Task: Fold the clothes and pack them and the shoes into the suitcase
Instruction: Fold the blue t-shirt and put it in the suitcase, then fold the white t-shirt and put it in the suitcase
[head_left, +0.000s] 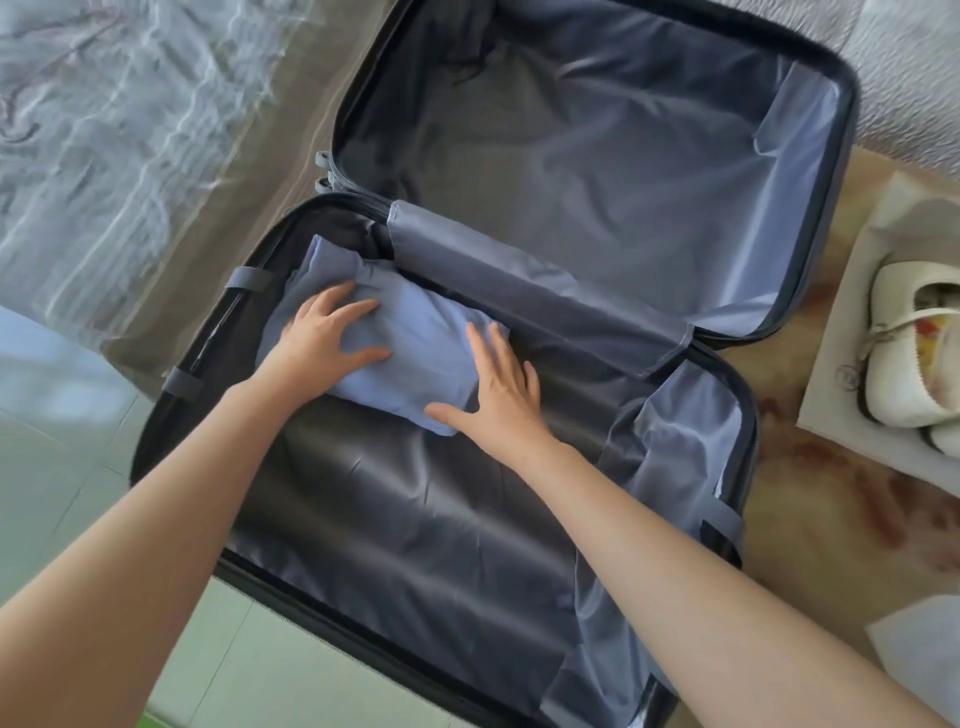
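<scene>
An open dark suitcase (748, 415) lies flat, both halves lined with grey fabric. A folded light-blue garment (421, 343) sits in the far left corner of the near half. My left hand (327, 338) presses flat on the garment's left part with its fingers spread. My right hand (498, 387) presses flat on the garment's right end, partly over the lining. White shoes (909, 358) lie on a pale sheet at the right, outside the case.
The far half of the suitcase (597, 156) holds nothing but its lining. Patterned bedding (104, 130) lies at the left and a quilted white cover (909, 67) at the top right. A pale cloth (919, 654) shows at the lower right.
</scene>
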